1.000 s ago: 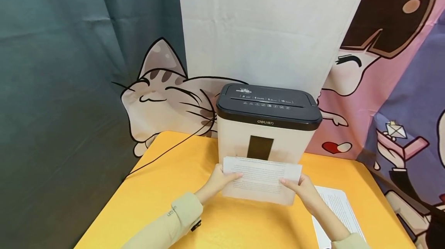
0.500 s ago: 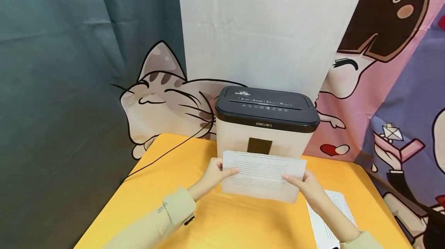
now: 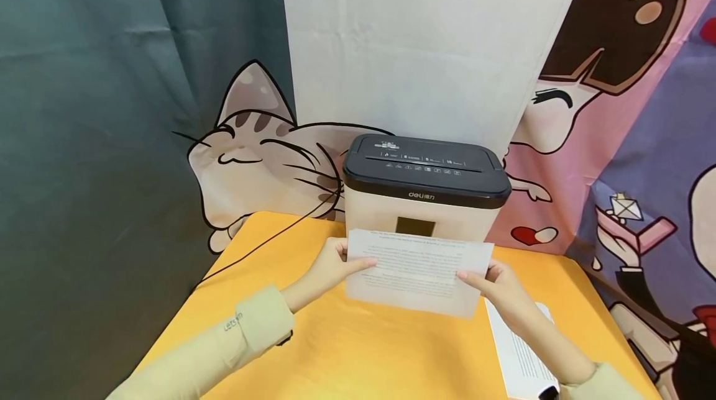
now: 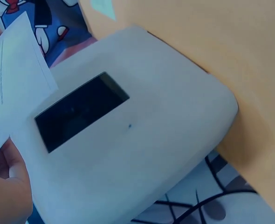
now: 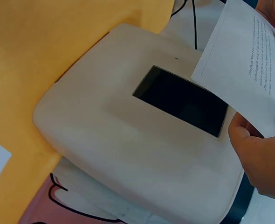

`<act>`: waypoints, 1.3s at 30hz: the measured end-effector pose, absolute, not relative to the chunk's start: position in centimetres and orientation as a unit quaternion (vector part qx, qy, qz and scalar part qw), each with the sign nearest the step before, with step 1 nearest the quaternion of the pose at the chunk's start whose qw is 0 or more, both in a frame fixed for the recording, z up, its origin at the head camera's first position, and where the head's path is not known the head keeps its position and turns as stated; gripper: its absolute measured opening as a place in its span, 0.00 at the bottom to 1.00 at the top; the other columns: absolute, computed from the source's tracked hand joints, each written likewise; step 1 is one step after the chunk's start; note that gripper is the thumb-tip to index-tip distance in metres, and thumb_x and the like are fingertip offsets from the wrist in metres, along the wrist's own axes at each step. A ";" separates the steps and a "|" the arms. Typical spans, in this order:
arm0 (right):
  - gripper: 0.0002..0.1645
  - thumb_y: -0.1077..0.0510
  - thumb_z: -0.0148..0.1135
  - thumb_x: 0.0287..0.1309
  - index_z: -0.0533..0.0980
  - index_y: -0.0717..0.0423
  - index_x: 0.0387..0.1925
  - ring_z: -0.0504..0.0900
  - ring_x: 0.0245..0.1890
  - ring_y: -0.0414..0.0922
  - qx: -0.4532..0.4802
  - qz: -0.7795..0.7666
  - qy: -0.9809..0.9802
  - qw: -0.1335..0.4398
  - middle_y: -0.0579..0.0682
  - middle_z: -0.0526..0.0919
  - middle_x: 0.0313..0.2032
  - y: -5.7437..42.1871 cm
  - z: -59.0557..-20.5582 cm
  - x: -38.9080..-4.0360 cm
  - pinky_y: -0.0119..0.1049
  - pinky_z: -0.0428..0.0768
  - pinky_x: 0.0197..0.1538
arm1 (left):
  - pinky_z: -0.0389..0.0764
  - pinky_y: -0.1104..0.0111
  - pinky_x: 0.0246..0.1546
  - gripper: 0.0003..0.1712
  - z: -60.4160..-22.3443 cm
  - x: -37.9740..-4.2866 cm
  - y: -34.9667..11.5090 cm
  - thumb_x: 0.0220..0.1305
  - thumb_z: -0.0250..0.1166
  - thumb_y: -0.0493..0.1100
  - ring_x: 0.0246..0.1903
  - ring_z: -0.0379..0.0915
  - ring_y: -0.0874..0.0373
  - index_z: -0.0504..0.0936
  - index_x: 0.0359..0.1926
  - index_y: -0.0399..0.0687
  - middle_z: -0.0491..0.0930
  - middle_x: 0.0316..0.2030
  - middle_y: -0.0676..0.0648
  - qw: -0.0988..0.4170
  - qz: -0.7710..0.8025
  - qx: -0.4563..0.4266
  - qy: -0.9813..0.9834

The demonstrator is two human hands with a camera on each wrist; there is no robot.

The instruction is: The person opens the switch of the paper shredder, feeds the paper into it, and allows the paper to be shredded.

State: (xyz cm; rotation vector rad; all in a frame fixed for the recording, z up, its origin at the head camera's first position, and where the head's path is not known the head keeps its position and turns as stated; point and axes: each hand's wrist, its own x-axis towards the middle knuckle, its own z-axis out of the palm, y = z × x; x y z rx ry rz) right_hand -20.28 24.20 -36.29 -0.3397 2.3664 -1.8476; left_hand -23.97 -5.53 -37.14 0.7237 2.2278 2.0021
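Observation:
A printed sheet of paper [image 3: 416, 279] is stretched between both hands in front of the paper shredder [image 3: 427, 173]. My left hand [image 3: 332, 263] pinches its left edge, thumb over the near face and fingers behind. At the right edge, my right hand [image 3: 500, 291] grips the sheet the same way. The shredder has a dark top with a long narrow slot, and a pale body with a dark window [image 4: 81, 112]. The sheet's upper edge overlaps that window's lower part in the head view. In the right wrist view, the sheet [image 5: 242, 60] stands tilted away from the body.
More printed paper [image 3: 517, 350] lies on the yellow table [image 3: 391, 356] at the right, partly under the right forearm. A black cord [image 3: 268, 241] runs from the shredder to the table's left edge. Cartoon-printed curtains [image 3: 425, 46] hang close behind the shredder.
Both hands have lifted the sheet, so its upper edge now covers more of the shredder's window. The hands have moved slightly farther apart. The head view has shifted a little.

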 end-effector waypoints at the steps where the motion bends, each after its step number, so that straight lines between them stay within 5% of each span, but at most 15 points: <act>1: 0.12 0.59 0.54 0.57 0.74 0.50 0.44 0.81 0.38 0.34 -0.120 -0.607 0.783 0.059 0.33 0.82 0.36 24.2 -36.0 -20.2 0.27 0.75 0.42 | 0.80 0.68 0.30 0.13 -37.1 -24.1 -5.8 0.49 0.65 0.36 0.29 0.80 0.60 0.80 0.37 0.30 0.80 0.36 0.35 0.029 0.645 0.234 0.726; 10: 0.11 0.61 0.54 0.56 0.75 0.50 0.42 0.81 0.35 0.35 -0.152 -0.589 0.793 0.036 0.34 0.82 0.34 24.2 -34.2 -20.2 0.28 0.77 0.39 | 0.80 0.68 0.30 0.14 -35.4 -24.5 -6.8 0.48 0.67 0.37 0.30 0.81 0.58 0.81 0.36 0.32 0.81 0.36 0.35 0.027 0.618 0.241 0.747; 19: 0.20 0.60 0.59 0.53 0.71 0.68 0.46 0.81 0.33 0.36 -0.179 -0.534 0.826 -0.024 0.32 0.82 0.34 23.9 -32.5 -20.5 0.26 0.77 0.38 | 0.79 0.71 0.29 0.13 -33.7 -25.2 -7.3 0.47 0.67 0.37 0.28 0.80 0.60 0.81 0.35 0.34 0.82 0.34 0.37 0.026 0.599 0.241 0.763; 32: 0.15 0.61 0.61 0.50 0.74 0.67 0.40 0.80 0.24 0.36 -0.189 -0.451 0.866 -0.099 0.32 0.80 0.25 24.4 -28.9 -21.8 0.29 0.78 0.30 | 0.78 0.72 0.29 0.12 -30.1 -27.3 -7.6 0.47 0.68 0.36 0.28 0.79 0.62 0.82 0.34 0.35 0.82 0.32 0.38 -0.002 0.562 0.276 0.780; 39: 0.13 0.61 0.60 0.51 0.74 0.66 0.38 0.80 0.26 0.35 -0.184 -0.480 0.853 -0.084 0.36 0.80 0.26 24.8 -27.2 -22.4 0.28 0.79 0.30 | 0.78 0.69 0.25 0.09 -28.4 -28.0 -8.3 0.46 0.68 0.37 0.23 0.77 0.64 0.82 0.31 0.36 0.82 0.27 0.40 -0.013 0.539 0.274 0.796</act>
